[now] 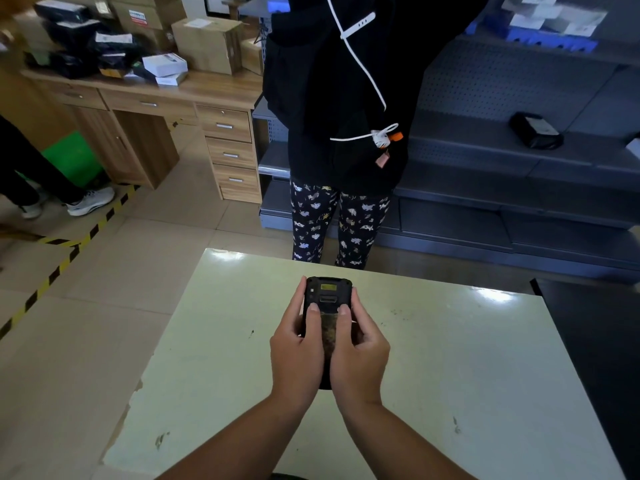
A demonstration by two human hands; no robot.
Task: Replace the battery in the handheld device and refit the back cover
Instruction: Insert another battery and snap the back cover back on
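Gripping the chunky black rubber-edged handheld device (328, 299) from both sides, the left hand (297, 351) and right hand (358, 355) hold it back-side up, just above the pale, scuffed desk (450, 358). Both thumbs are pressed flat on its rear face, fingers wrapped round the edges. Across the desk stands a person in a black top and patterned trousers (341, 223).

Beige tiled floor (166, 237), crossed by a strip of yellow-and-black hazard tape (79, 244). Pale, scuffed table (450, 358) up front, glare patches on its far edge. Wooden desk (149, 102) with drawers at back left, piled with cardboard boxes (207, 43) and dark parcels. Grey metal shelving (502, 161) with perforated backing along the right. Green bin (74, 157) beside the desk.
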